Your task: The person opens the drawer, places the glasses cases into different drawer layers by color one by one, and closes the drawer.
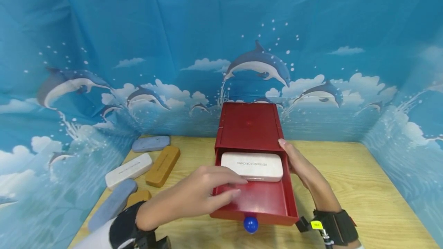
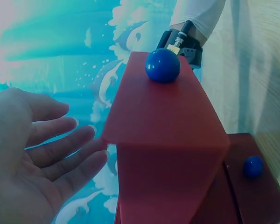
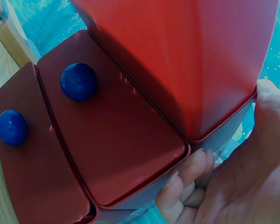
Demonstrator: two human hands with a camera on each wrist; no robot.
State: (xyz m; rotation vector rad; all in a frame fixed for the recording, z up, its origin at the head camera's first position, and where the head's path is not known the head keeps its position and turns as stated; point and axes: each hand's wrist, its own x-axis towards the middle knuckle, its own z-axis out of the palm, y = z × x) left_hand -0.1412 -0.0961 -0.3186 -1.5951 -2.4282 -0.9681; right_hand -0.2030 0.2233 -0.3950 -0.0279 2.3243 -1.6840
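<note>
Fingers of the left hand (image 1: 200,189) are loose, gripping nothing, above the open drawer (image 1: 264,201) — whether they touch the white case (image 1: 252,166) I cannot tell. The right hand (image 1: 304,168), thumb and bent fingers, holds the cabinet (image 1: 249,124) at its 3 o'clock side. Inside the drawer, toward 12 o'clock, lies the white case, long axis 9-to-3, lettering upside down. The drawer juts to 6 o'clock — blue knob (image 1: 250,224) foremost. Other cases (image 1: 162,166) lie around 9 o'clock.

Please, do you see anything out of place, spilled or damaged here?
Nothing looks spilled or damaged. Only the loose cases left of the red cabinet lie at uneven angles, a little untidy; the white case in the open drawer sits fairly straight.
</note>
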